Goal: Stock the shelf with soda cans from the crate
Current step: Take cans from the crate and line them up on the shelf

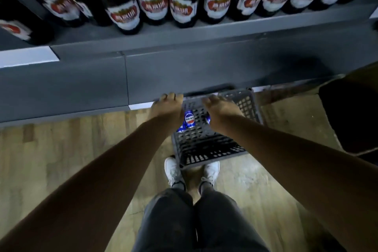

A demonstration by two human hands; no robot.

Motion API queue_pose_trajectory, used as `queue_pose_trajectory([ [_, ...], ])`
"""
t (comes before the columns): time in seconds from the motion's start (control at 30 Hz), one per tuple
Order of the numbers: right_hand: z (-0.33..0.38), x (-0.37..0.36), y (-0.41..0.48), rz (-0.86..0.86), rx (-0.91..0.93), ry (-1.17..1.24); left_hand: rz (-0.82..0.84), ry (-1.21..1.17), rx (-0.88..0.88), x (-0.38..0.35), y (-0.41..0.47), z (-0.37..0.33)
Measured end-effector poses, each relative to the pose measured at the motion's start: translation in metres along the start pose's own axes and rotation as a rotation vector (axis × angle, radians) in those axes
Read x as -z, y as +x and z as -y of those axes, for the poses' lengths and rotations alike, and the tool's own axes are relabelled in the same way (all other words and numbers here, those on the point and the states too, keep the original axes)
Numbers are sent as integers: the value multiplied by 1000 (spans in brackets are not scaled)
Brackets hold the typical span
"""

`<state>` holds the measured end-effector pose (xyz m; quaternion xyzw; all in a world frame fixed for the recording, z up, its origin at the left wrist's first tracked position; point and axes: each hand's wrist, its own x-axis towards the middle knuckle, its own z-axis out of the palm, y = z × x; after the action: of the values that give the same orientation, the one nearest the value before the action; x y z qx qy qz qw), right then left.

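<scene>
A grey slatted plastic crate point(206, 149) stands on the floor just in front of my feet, against the base of the shelf unit. Blue soda cans lie inside it: one point(189, 119) shows its label between my hands, and another point(181, 128) peeks out under my left wrist. My left hand point(166, 106) hangs over the crate's left far corner, its fingers bent down and out of sight. My right hand point(219, 109) hovers over the crate's middle with fingers stretched forward, hiding most of a third can point(208, 120). The grey shelf point(184, 61) lies above.
Dark bottles with red and white labels point(182, 8) fill the upper shelf in a row. A dark box or bin point(351, 116) stands to the right of the crate. My white shoes point(172, 170) touch the crate's near edge on the wooden floor point(61, 149).
</scene>
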<state>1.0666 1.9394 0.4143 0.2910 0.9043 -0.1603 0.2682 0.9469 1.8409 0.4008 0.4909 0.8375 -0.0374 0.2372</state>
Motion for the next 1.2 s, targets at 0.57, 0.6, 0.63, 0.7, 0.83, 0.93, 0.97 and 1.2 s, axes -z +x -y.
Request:
queue_pose_trajectory([
  [0.57,-27,-161,72,247,59,-79,344,-82,-22,-179,44,11],
  [0.6,-29,-173,77,263,76,-91,365,-104,-11,-193,45,11],
  [0.63,-33,-184,82,277,91,-93,382,-130,0,-206,47,11],
  [0.7,-39,-204,95,297,100,-77,414,-168,23,-230,50,13],
  [0.83,-51,-239,126,363,-9,44,466,-206,50,-273,61,23],
  [0.93,-58,-267,150,401,-193,303,475,-272,80,-299,74,27],
  [0.97,-60,-278,158,413,-267,407,474,-315,112,-307,79,28],
  [1.2,-72,-343,227,477,-400,630,647,-528,246,-367,118,16],
])
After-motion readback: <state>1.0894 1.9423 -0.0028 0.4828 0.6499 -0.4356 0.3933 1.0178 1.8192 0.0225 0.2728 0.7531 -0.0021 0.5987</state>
